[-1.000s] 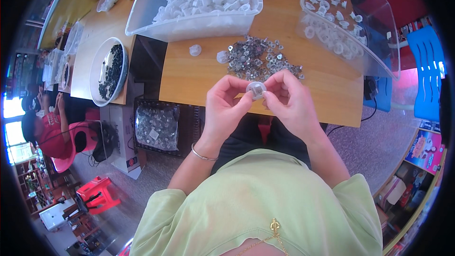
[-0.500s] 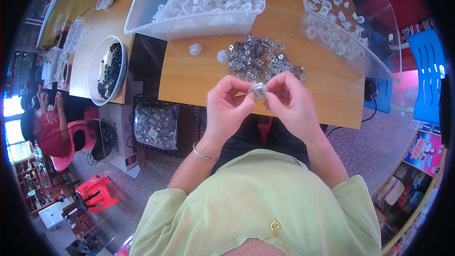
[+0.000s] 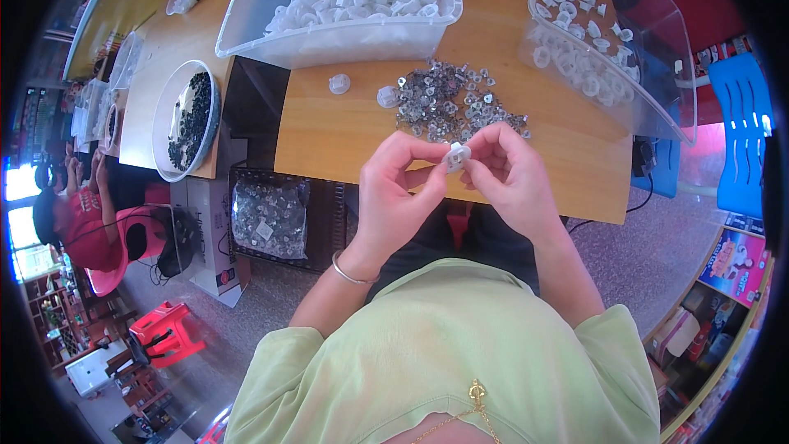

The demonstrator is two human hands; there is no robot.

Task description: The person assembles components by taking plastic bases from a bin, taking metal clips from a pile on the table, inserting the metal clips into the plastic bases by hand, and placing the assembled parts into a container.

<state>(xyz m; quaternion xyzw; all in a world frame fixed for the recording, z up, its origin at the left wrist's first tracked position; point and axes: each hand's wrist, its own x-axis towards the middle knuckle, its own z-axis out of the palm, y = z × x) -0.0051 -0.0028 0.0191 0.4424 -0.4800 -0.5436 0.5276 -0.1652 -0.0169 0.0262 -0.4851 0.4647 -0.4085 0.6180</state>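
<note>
A small round white plastic part (image 3: 457,157) is held over the near edge of the wooden table, tilted so its flanged face shows. Thumb and forefinger of my left hand (image 3: 401,185) pinch it from the left. My right hand (image 3: 514,181) grips its right rim with the fingertips; any tiny piece inside that grip is hidden. Just beyond my hands lies a pile of small shiny metal pieces (image 3: 444,99). Two loose white plastic parts, one a single cap (image 3: 339,84) and one beside the pile (image 3: 386,97), rest on the tabletop.
A large translucent bin (image 3: 345,43) heaped with white parts stands at the back. A clear bin (image 3: 657,111) at right holds more. Left are a white bowl (image 3: 163,127) of black pieces and a bag (image 3: 269,214) of metal pieces. Another person (image 3: 90,226) sits far left.
The white plastic part has shifted slightly right and has been turned, so its face is tilted differently. My fingers have moved a little with it.
</note>
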